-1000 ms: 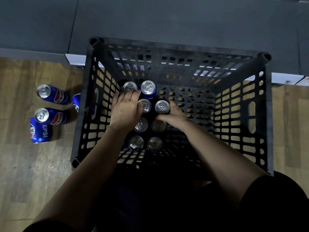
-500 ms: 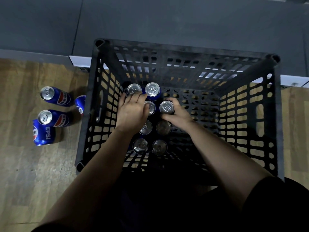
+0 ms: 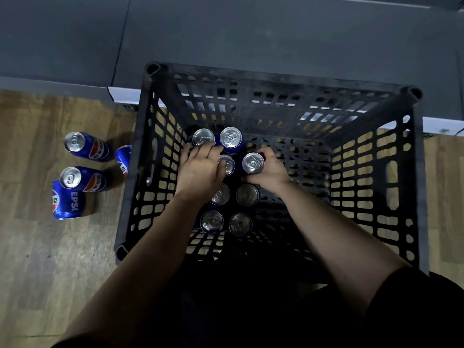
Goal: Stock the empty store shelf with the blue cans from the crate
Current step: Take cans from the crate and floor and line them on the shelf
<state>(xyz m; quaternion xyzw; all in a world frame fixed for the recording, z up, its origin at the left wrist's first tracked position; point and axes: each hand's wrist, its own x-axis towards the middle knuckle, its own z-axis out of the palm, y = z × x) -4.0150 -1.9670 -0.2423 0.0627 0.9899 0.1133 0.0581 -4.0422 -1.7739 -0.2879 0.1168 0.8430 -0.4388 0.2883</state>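
– Wood-plank floor [image 3: 50,272], black crate [image 3: 276,80] standing on it. Any delta vs 0.5 s ago?
– Barely. The view has slid a touch, and the hands sit where they sat. Both forearms drop in from the bottom edge, with a dark sleeve [image 3: 414,310] on the right one.
– Can count?
– Eight blue cans [image 3: 211,222] upright on the crate bottom, left of centre, two columns by four rows. Same eight as before, none lifted out.
– Hands?
– Left hand [image 3: 198,172] sits at the left flank of the block. Its fingers are stretched forward and loose, tips on the near rim of the far-left can [image 3: 204,138], thumb against the second-row left can [image 3: 227,164]. No clamp visible, and what's under the palm is hidden. Right hand [image 3: 272,172] is wrapped round the second-row right can [image 3: 253,163], thumb on the near side, fingers curled round the far side. Same grip as 0.5 s ago, and the can is still down in its row.
– Outside the crate?
– Four loose cans [image 3: 74,141] on the floor just left of the crate, one half hidden by its left wall. Unmoved.
– Beyond?
– Grey shelf board [image 3: 251,28] past the crate's far wall. Its white front edge [image 3: 123,95] is either touching the wall or just behind it, can't tell which.
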